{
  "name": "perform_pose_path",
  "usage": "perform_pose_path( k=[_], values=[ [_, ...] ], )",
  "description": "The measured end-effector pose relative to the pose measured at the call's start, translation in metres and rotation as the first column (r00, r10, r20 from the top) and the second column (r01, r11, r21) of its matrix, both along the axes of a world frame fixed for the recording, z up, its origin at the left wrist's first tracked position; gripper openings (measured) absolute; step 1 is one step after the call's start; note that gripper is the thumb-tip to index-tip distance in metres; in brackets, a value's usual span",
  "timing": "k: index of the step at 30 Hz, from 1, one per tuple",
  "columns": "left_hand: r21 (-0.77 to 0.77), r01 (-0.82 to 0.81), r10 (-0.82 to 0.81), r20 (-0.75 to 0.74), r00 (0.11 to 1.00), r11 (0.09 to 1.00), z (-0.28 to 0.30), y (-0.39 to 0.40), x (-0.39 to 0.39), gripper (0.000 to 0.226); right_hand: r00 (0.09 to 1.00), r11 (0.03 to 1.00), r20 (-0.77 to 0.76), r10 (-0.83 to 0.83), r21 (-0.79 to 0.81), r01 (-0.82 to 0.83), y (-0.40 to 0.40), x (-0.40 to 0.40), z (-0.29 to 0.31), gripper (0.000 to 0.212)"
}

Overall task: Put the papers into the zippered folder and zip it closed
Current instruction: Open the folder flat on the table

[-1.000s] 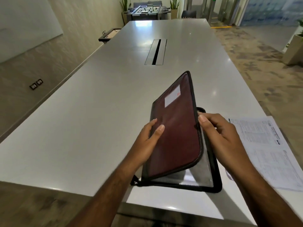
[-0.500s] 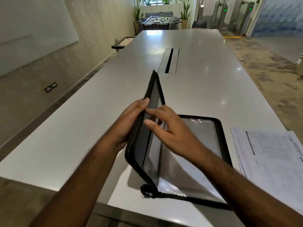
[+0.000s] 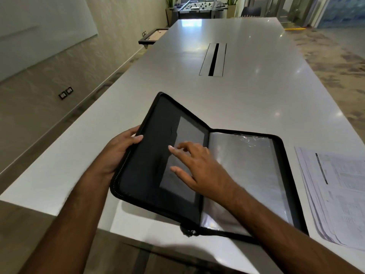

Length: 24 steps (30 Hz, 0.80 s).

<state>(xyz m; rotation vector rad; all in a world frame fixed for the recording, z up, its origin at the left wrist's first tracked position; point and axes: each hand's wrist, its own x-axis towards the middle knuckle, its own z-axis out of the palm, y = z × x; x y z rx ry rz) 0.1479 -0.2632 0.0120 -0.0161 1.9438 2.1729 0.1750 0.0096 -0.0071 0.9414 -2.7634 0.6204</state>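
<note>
A black zippered folder (image 3: 156,155) lies spread wide at the near end of the grey table (image 3: 246,99). Its left cover is tilted up a little, and my left hand (image 3: 118,153) grips that cover's outer edge. My right hand (image 3: 195,167) hovers with spread fingers over the left cover's inner pocket, holding nothing. The right half lies flat and shows a clear plastic sleeve (image 3: 248,175). The zipper pull (image 3: 187,232) hangs at the spine's near end. A stack of printed papers (image 3: 339,194) rests on the table to the right of the folder.
A cable slot (image 3: 214,59) is set into the middle of the table. The table's near edge runs just below the folder. Carpeted floor lies to the right, a wall with a whiteboard to the left, and a foosball table (image 3: 194,6) stands beyond the far end.
The left cover has swung from nearly shut, through upright, down to almost flat. My right hand moved from the cover's right edge to over its inner face.
</note>
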Motion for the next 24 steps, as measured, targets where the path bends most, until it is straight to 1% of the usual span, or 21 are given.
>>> perform_pose_path(
  k=[4,7,8,10,11,13,15,18,20,21,22,24],
  values=[
    [-0.065,-0.057,0.061,0.059,0.996,0.996,-0.028,-0.025,-0.004,0.045,0.998,0.994,0.024,-0.050,0.099,0.047,0.019,0.001,-0.031,0.064],
    [-0.128,-0.096,0.107,0.081,0.991,0.987,-0.046,-0.035,-0.003,0.039,0.995,0.985,0.068,-0.067,0.161,0.056,0.035,0.004,-0.050,0.069],
    [-0.183,-0.100,0.115,0.074,0.991,0.978,-0.052,-0.037,-0.003,0.035,0.994,0.982,0.078,-0.078,0.179,0.063,0.041,0.004,-0.056,0.071],
    [-0.357,-0.119,0.141,0.035,0.989,0.927,-0.062,-0.040,-0.003,0.032,0.990,0.972,0.096,-0.107,0.219,0.084,0.053,0.006,-0.067,0.075],
    [-0.446,-0.136,0.158,0.013,0.987,0.885,-0.067,-0.039,-0.003,0.035,0.987,0.965,0.104,-0.126,0.244,0.098,0.059,0.007,-0.073,0.077],
    [-0.586,-0.160,0.185,-0.018,0.983,0.795,-0.077,-0.034,-0.004,0.049,0.980,0.953,0.117,-0.161,0.276,0.123,0.073,0.011,-0.083,0.080],
    [-0.717,-0.182,0.184,-0.075,0.980,0.673,-0.083,-0.022,-0.005,0.061,0.971,0.947,0.140,-0.191,0.285,0.146,0.087,0.013,-0.091,0.084],
    [-0.890,-0.244,0.073,-0.234,0.970,0.386,-0.090,0.004,-0.010,0.068,0.952,0.936,0.179,-0.250,0.295,0.191,0.110,0.018,-0.100,0.088],
    [-0.939,-0.277,0.022,-0.279,0.960,0.206,-0.089,0.027,-0.014,0.067,0.936,0.933,0.205,-0.287,0.283,0.224,0.126,0.021,-0.103,0.092],
    [-0.944,-0.293,0.012,-0.295,0.955,0.150,-0.089,0.041,-0.015,0.066,0.927,0.930,0.215,-0.307,0.273,0.245,0.134,0.023,-0.103,0.093],
    [-0.942,-0.312,0.000,-0.315,0.949,0.121,-0.089,0.055,-0.015,0.065,0.920,0.925,0.216,-0.327,0.271,0.265,0.142,0.024,-0.103,0.093],
    [-0.933,-0.342,-0.041,-0.349,0.936,0.115,-0.091,0.086,-0.017,0.064,0.909,0.909,0.201,-0.364,0.289,0.300,0.160,0.026,-0.103,0.094]
  ],
)
